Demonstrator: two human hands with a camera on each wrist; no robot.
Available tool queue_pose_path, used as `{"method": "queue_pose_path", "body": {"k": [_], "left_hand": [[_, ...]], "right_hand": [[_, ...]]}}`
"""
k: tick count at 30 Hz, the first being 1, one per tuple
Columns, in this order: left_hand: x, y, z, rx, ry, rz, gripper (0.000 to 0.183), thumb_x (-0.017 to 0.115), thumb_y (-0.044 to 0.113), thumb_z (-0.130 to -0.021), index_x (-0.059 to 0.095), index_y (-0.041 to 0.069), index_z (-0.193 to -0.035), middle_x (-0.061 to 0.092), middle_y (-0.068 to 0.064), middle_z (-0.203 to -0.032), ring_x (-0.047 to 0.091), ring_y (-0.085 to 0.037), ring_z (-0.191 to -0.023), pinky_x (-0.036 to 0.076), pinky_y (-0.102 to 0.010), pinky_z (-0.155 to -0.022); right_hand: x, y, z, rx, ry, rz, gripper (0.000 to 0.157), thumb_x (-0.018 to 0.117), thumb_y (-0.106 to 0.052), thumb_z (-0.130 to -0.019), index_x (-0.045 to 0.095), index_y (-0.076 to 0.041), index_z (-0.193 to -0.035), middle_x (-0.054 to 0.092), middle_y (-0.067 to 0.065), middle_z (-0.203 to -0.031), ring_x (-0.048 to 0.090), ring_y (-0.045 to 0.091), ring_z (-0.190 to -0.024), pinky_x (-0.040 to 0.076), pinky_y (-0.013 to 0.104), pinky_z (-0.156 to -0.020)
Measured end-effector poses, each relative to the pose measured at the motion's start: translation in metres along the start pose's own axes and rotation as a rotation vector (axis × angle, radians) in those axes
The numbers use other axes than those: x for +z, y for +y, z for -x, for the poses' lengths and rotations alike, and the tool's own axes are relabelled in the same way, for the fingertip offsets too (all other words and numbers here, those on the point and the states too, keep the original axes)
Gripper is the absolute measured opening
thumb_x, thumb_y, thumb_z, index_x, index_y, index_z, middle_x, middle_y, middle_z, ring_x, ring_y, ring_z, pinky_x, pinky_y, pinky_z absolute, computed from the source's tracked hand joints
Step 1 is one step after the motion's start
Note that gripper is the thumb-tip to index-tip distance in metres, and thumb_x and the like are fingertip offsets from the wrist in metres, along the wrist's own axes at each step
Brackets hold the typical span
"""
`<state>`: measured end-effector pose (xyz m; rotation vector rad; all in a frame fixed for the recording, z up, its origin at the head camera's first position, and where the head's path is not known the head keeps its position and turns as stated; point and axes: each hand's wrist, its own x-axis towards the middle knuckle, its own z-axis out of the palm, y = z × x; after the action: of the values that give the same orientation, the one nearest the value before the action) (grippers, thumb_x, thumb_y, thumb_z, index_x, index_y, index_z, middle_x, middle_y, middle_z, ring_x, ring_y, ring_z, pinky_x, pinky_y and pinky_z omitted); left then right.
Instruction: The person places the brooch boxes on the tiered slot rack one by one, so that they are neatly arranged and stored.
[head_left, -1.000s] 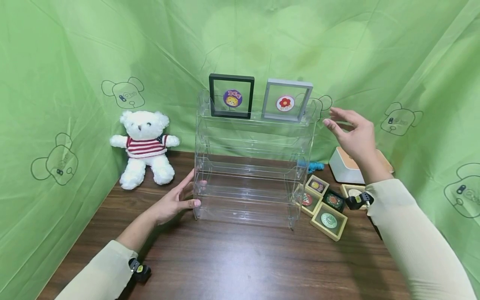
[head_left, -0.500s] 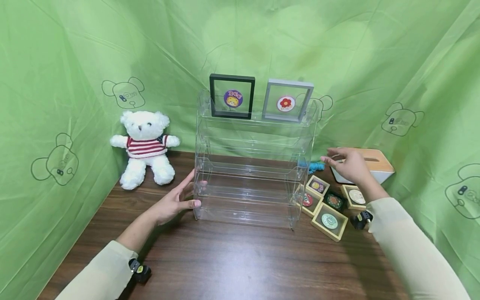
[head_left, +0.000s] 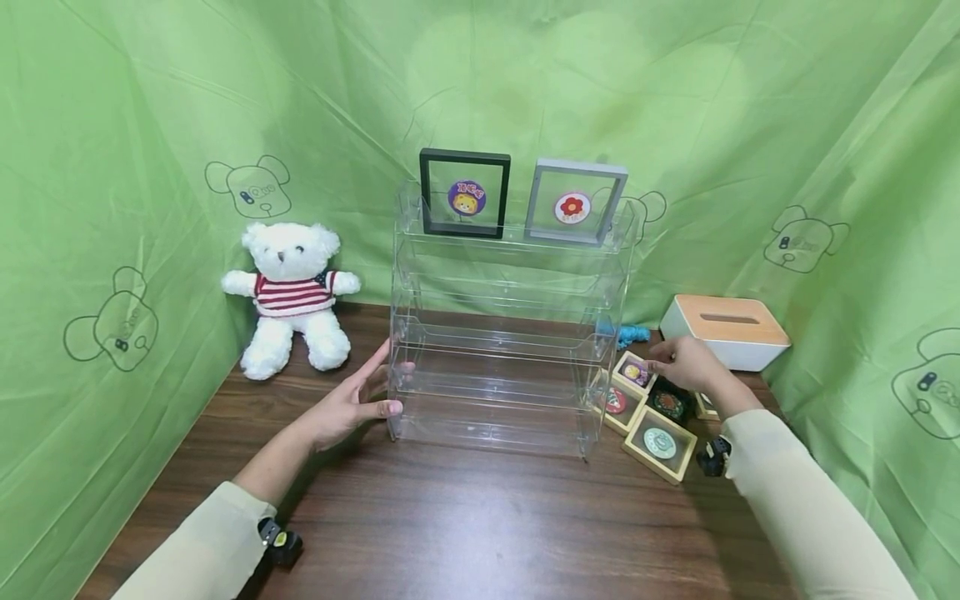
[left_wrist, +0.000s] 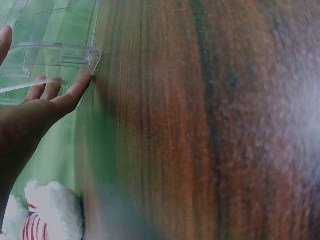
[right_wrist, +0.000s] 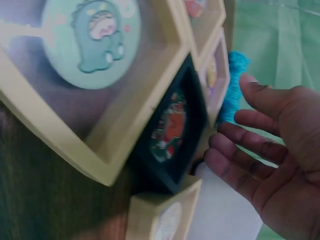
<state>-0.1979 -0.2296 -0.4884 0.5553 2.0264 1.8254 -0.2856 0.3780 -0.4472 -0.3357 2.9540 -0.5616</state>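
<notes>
A clear tiered display rack (head_left: 487,337) stands on the wooden table. My left hand (head_left: 341,412) steadies its left side, thumb at the front edge and fingertips showing through the clear panel; the left wrist view shows the fingers (left_wrist: 75,95) against the rack's edge. Over several small frames on the right, my right hand (head_left: 690,362) hovers with fingers loosely bent and nothing in them. Nearest its thumb is a cream frame with a purple badge (head_left: 634,372). A dark green frame (right_wrist: 170,135) lies below the fingers, beside a cream frame with a dinosaur badge (right_wrist: 95,45).
On the rack's top tier stand a black frame (head_left: 465,192) and a grey frame (head_left: 576,201). A white teddy bear (head_left: 292,292) sits at the left. At the back right are a wood-topped tissue box (head_left: 723,329) and a blue bundle (head_left: 632,335).
My right hand has come down from beside the rack's top, past the tissue box, to the small frames. My left hand stays at the rack's side.
</notes>
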Motion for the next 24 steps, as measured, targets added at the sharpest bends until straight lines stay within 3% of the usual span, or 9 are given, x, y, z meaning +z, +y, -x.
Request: {"method": "queue_pose_path", "body": {"k": [4, 7, 10, 16, 24], "left_hand": [[0.0, 0.0, 0.0, -0.004, 0.009, -0.009, 0.113, 0.075, 0.008, -0.105, -0.005, 0.039, -0.178, 0.034, -0.02, -0.18, 0.011, -0.053, -0.17, 0.029, -0.07, -0.127], [0.0, 0.0, 0.001, -0.008, 0.011, -0.01, 0.112, 0.075, 0.009, -0.105, -0.005, 0.04, -0.178, 0.034, -0.02, -0.18, 0.009, -0.054, -0.17, 0.028, -0.072, -0.127], [-0.001, 0.0, 0.001, -0.012, 0.005, -0.001, 0.112, 0.074, 0.009, -0.105, -0.005, 0.04, -0.178, 0.033, -0.02, -0.181, 0.006, -0.054, -0.17, 0.028, -0.074, -0.127], [-0.001, -0.001, 0.0, 0.001, -0.003, 0.004, 0.112, 0.074, 0.007, -0.105, -0.005, 0.04, -0.178, 0.033, -0.021, -0.18, 0.008, -0.054, -0.17, 0.032, -0.07, -0.125], [-0.001, -0.002, 0.0, -0.001, 0.0, -0.005, 0.112, 0.075, 0.008, -0.105, -0.004, 0.041, -0.178, 0.033, -0.02, -0.18, 0.011, -0.053, -0.17, 0.033, -0.067, -0.126]], "right_hand": [[0.01, 0.003, -0.001, -0.03, -0.007, 0.03, 0.025, 0.073, -0.014, -0.105, 0.08, 0.007, -0.117, 0.081, 0.023, -0.103, 0.074, 0.036, -0.091, 0.06, 0.058, -0.085], [0.017, 0.005, -0.002, -0.045, 0.003, 0.045, 0.021, 0.072, -0.012, -0.104, 0.08, 0.007, -0.109, 0.076, 0.017, -0.087, 0.066, 0.027, -0.077, 0.056, 0.05, -0.077], [0.023, 0.008, -0.004, -0.049, 0.038, 0.065, 0.019, 0.072, -0.011, -0.103, 0.079, 0.007, -0.104, 0.071, 0.013, -0.08, 0.061, 0.023, -0.073, 0.054, 0.047, -0.076], [0.033, 0.014, -0.007, -0.004, 0.104, 0.066, 0.024, 0.069, -0.009, -0.102, 0.08, 0.011, -0.109, 0.078, 0.022, -0.092, 0.069, 0.032, -0.079, 0.058, 0.058, -0.082], [0.043, 0.012, -0.008, 0.099, 0.148, 0.018, 0.024, 0.064, -0.009, -0.104, 0.081, 0.009, -0.105, 0.08, 0.025, -0.098, 0.074, 0.037, -0.083, 0.061, 0.059, -0.082]]}}
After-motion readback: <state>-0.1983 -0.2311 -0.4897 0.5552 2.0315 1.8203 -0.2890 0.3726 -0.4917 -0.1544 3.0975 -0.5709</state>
